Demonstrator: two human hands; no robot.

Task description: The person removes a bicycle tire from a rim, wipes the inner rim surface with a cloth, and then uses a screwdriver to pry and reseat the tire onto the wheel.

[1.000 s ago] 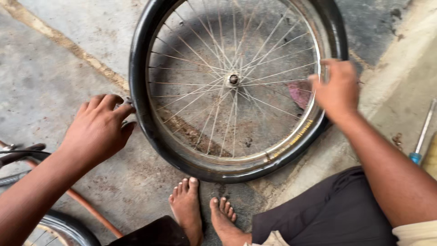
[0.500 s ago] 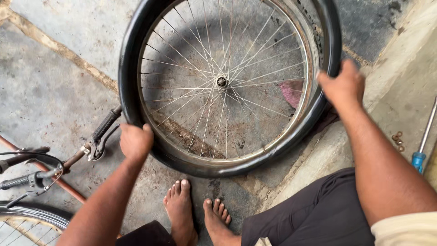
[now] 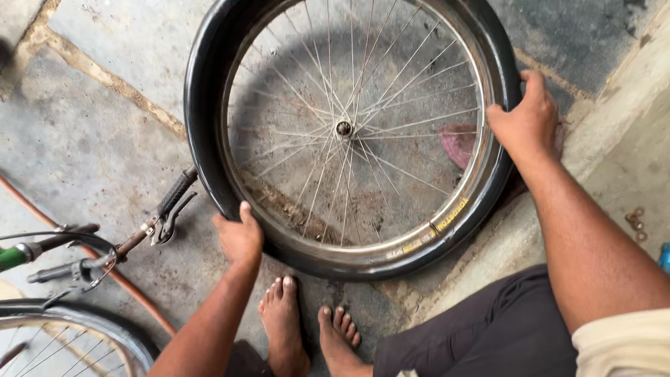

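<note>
Gold label strips [image 3: 436, 230] curve along the near right of the silver rim. Bicycle wheel [image 3: 349, 132] stands on the concrete floor [image 3: 91, 146] between both hands: left hand [image 3: 239, 237] clamped on the black tyre's near-left edge, right hand [image 3: 527, 122] gripping its right side.

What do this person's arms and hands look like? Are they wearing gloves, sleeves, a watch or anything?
Both hands, the left hand and the right hand, are bare: no gloves, rings or watch show. The forearms are uncovered too. Only at the right upper arm does the edge of a short cream-coloured sleeve appear. The left arm shows no sleeve in view.
</note>
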